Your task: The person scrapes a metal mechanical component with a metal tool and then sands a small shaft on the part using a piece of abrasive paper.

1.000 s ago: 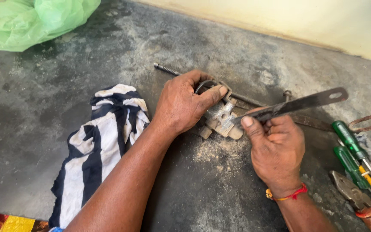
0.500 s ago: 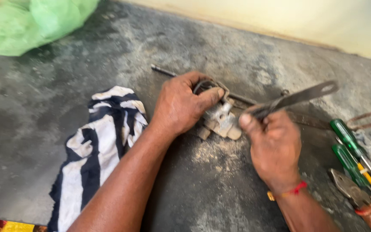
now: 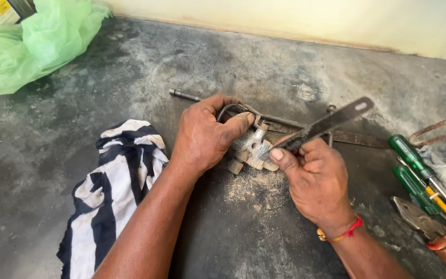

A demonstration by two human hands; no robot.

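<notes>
Nearest, the right hand (image 3: pixel 316 181) pinched a flat metal blade (image 3: pixel 326 124), its tip against the small metal part (image 3: pixel 254 147). Compared with 1 second before, the blade had tilted steeper and its tip had slid closer in, so the scraping seemed ongoing; pale dust (image 3: pixel 254 186) lay below. The left hand (image 3: pixel 205 134) clamped that part onto the concrete floor (image 3: pixel 285 67). A striped cloth (image 3: pixel 114 181) lay left, 2 green-handled screwdrivers (image 3: pixel 414 165) right, a green plastic bag (image 3: pixel 32 41) farthest.

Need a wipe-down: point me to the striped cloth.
The striped cloth lies on the grey floor, lower left in the head view, beside the left hand.
</notes>
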